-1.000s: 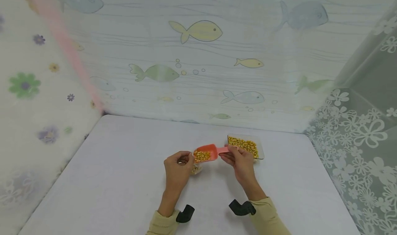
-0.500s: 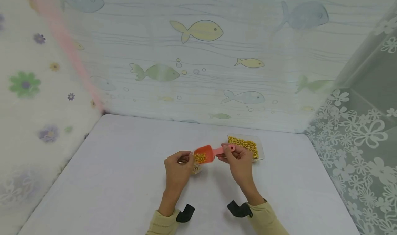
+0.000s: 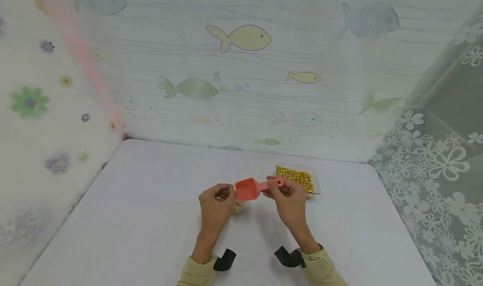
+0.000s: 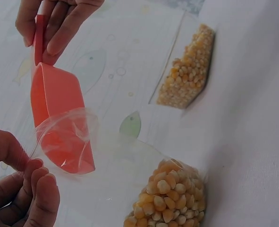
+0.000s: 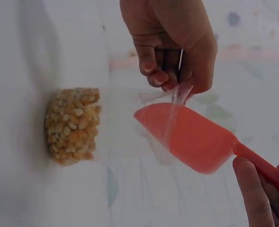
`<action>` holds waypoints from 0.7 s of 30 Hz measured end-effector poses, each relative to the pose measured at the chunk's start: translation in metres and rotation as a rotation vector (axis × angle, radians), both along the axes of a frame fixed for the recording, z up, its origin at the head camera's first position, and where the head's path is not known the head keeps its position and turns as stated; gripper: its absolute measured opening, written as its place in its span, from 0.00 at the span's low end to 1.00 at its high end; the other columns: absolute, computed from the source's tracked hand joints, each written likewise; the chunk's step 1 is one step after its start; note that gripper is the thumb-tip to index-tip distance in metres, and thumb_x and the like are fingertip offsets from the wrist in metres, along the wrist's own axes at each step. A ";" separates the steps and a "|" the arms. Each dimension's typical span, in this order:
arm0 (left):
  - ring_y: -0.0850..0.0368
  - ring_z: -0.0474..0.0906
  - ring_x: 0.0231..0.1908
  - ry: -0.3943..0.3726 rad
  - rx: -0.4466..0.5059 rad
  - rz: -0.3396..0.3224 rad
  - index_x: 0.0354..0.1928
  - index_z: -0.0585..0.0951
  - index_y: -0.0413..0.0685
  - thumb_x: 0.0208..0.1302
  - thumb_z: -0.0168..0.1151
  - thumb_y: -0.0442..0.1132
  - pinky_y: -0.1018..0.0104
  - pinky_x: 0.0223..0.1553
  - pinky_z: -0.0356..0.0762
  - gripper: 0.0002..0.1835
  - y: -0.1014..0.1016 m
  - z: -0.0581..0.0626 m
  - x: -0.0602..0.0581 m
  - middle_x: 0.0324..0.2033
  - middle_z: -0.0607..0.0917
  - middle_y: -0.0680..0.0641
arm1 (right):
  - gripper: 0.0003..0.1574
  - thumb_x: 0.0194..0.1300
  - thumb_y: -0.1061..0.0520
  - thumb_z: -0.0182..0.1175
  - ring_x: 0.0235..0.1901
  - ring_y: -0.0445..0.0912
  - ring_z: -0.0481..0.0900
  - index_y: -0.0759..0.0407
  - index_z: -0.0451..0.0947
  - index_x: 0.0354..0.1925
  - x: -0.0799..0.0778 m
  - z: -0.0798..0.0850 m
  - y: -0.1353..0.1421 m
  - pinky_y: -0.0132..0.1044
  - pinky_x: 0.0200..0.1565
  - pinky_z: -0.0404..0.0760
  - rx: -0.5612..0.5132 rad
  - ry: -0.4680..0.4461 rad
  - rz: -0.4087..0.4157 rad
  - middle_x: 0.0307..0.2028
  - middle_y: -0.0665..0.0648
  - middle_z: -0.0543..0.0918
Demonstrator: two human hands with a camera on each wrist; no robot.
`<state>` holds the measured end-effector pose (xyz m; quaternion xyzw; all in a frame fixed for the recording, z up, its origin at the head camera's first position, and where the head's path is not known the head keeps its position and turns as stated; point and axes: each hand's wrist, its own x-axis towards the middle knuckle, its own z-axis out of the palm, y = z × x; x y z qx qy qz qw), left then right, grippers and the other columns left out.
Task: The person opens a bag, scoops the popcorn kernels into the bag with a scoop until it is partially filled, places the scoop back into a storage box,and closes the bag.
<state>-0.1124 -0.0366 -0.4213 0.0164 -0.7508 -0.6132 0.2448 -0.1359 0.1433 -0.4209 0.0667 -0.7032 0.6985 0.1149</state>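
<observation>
My left hand (image 3: 216, 204) pinches the rim of a clear plastic bag (image 5: 125, 123) between thumb and fingers. The bag stands upright on the table, its lower part filled with corn kernels (image 4: 170, 198). My right hand (image 3: 291, 202) holds a coral-pink scoop (image 3: 246, 189) by its handle. In the left wrist view, the scoop's front end is inside the bag's mouth, tipped downward. No kernels show in the scoop's bowl in the head view. In that view my left hand hides part of the bag.
A clear rectangular container (image 3: 316, 180) of corn kernels stands behind my right hand. The white table (image 3: 151, 219) meets a fish-patterned sheet (image 3: 241, 110) at the back and flowered sheets at both sides.
My right hand has shifted slightly left and tipped the scoop into the bag. Kernels lay in the scoop earlier; none show in it now. My left hand has stayed at the bag's rim.
</observation>
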 end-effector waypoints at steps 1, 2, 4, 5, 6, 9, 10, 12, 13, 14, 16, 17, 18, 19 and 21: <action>0.57 0.78 0.23 -0.002 -0.001 0.000 0.30 0.86 0.28 0.57 0.63 0.19 0.72 0.26 0.78 0.04 0.000 0.001 0.000 0.21 0.84 0.40 | 0.11 0.69 0.68 0.62 0.32 0.42 0.90 0.76 0.83 0.47 0.000 0.000 -0.001 0.38 0.37 0.87 0.003 0.005 0.000 0.38 0.74 0.87; 0.57 0.78 0.23 -0.004 -0.003 0.000 0.30 0.86 0.27 0.57 0.63 0.19 0.72 0.26 0.78 0.04 0.000 0.000 0.000 0.21 0.84 0.40 | 0.11 0.69 0.68 0.62 0.32 0.42 0.90 0.76 0.83 0.47 0.000 0.000 -0.001 0.38 0.37 0.87 0.005 0.012 -0.001 0.37 0.74 0.87; 0.56 0.78 0.23 -0.014 -0.004 0.002 0.30 0.86 0.27 0.57 0.63 0.19 0.72 0.25 0.78 0.04 -0.001 -0.002 -0.002 0.21 0.84 0.40 | 0.11 0.70 0.67 0.62 0.32 0.42 0.89 0.76 0.83 0.47 0.001 0.000 -0.002 0.38 0.37 0.87 0.011 0.024 -0.004 0.37 0.74 0.87; 0.56 0.78 0.23 -0.023 -0.002 0.004 0.30 0.86 0.26 0.57 0.63 0.19 0.73 0.25 0.78 0.04 -0.001 -0.005 -0.003 0.21 0.84 0.39 | 0.11 0.70 0.67 0.62 0.32 0.41 0.89 0.76 0.83 0.47 0.002 0.001 -0.002 0.37 0.37 0.87 0.014 0.029 -0.007 0.37 0.74 0.87; 0.55 0.78 0.23 -0.032 0.002 0.005 0.30 0.86 0.27 0.57 0.63 0.19 0.73 0.25 0.78 0.04 -0.002 -0.008 -0.005 0.21 0.83 0.39 | 0.12 0.70 0.66 0.62 0.32 0.41 0.89 0.75 0.83 0.47 0.003 0.001 -0.002 0.37 0.37 0.87 0.017 0.035 -0.011 0.37 0.74 0.87; 0.55 0.78 0.23 -0.043 0.004 0.014 0.30 0.86 0.30 0.58 0.64 0.20 0.73 0.25 0.77 0.04 -0.003 -0.020 -0.010 0.20 0.84 0.40 | 0.12 0.70 0.66 0.62 0.32 0.40 0.89 0.75 0.83 0.47 0.005 0.003 -0.001 0.36 0.37 0.87 0.022 0.051 -0.025 0.38 0.74 0.87; 0.55 0.78 0.23 -0.044 0.003 0.016 0.30 0.87 0.31 0.58 0.65 0.21 0.73 0.25 0.77 0.04 -0.003 -0.024 -0.011 0.21 0.84 0.41 | 0.12 0.70 0.66 0.62 0.31 0.40 0.89 0.75 0.83 0.47 0.005 0.003 -0.001 0.36 0.37 0.87 0.023 0.053 -0.031 0.38 0.74 0.87; 0.56 0.78 0.23 -0.041 0.004 0.016 0.30 0.87 0.35 0.58 0.66 0.22 0.73 0.25 0.78 0.05 -0.005 -0.029 -0.013 0.21 0.84 0.43 | 0.11 0.70 0.66 0.62 0.31 0.41 0.89 0.75 0.84 0.47 0.005 0.002 0.001 0.36 0.37 0.87 0.022 0.054 -0.040 0.38 0.74 0.87; 0.57 0.78 0.23 -0.038 0.006 0.013 0.30 0.88 0.36 0.58 0.66 0.23 0.73 0.26 0.78 0.05 -0.005 -0.031 -0.014 0.21 0.84 0.44 | 0.11 0.70 0.66 0.62 0.32 0.41 0.89 0.75 0.84 0.47 0.005 0.001 0.002 0.36 0.37 0.87 0.021 0.053 -0.044 0.38 0.73 0.87; 0.58 0.79 0.24 -0.035 0.008 0.010 0.30 0.88 0.37 0.58 0.67 0.24 0.73 0.26 0.78 0.05 -0.006 -0.032 -0.014 0.21 0.84 0.45 | 0.11 0.70 0.66 0.62 0.32 0.41 0.90 0.74 0.84 0.47 0.005 0.000 0.003 0.36 0.37 0.87 0.020 0.049 -0.046 0.38 0.73 0.87; 0.58 0.79 0.24 -0.026 0.014 0.000 0.30 0.88 0.38 0.59 0.67 0.24 0.73 0.26 0.79 0.05 -0.006 -0.033 -0.014 0.21 0.85 0.45 | 0.12 0.70 0.66 0.62 0.32 0.42 0.90 0.74 0.84 0.47 0.004 -0.002 0.006 0.37 0.37 0.87 0.013 0.037 -0.052 0.38 0.73 0.87; 0.58 0.79 0.24 -0.021 0.017 -0.005 0.30 0.88 0.39 0.59 0.67 0.25 0.73 0.26 0.79 0.05 -0.007 -0.034 -0.014 0.21 0.85 0.46 | 0.12 0.70 0.66 0.62 0.32 0.43 0.90 0.74 0.84 0.47 0.004 -0.003 0.007 0.37 0.37 0.87 0.008 0.028 -0.056 0.38 0.73 0.87; 0.58 0.79 0.24 -0.017 0.018 -0.008 0.30 0.88 0.39 0.59 0.67 0.25 0.73 0.26 0.79 0.05 -0.007 -0.034 -0.014 0.21 0.85 0.46 | 0.12 0.70 0.65 0.62 0.32 0.43 0.90 0.75 0.84 0.47 0.004 -0.004 0.009 0.37 0.37 0.87 0.004 0.021 -0.060 0.39 0.73 0.87; 0.59 0.79 0.24 -0.016 0.016 -0.009 0.30 0.88 0.39 0.59 0.67 0.25 0.73 0.26 0.79 0.05 -0.007 -0.034 -0.014 0.21 0.85 0.46 | 0.13 0.70 0.65 0.62 0.32 0.43 0.90 0.75 0.84 0.47 0.005 -0.004 0.010 0.37 0.37 0.87 0.000 0.011 -0.067 0.39 0.73 0.87; 0.59 0.79 0.24 -0.015 0.010 -0.011 0.30 0.88 0.39 0.59 0.66 0.25 0.72 0.26 0.80 0.05 -0.007 -0.034 -0.014 0.21 0.85 0.46 | 0.14 0.71 0.63 0.62 0.32 0.43 0.90 0.75 0.83 0.48 0.005 -0.005 0.013 0.37 0.38 0.87 -0.006 -0.006 -0.081 0.39 0.73 0.87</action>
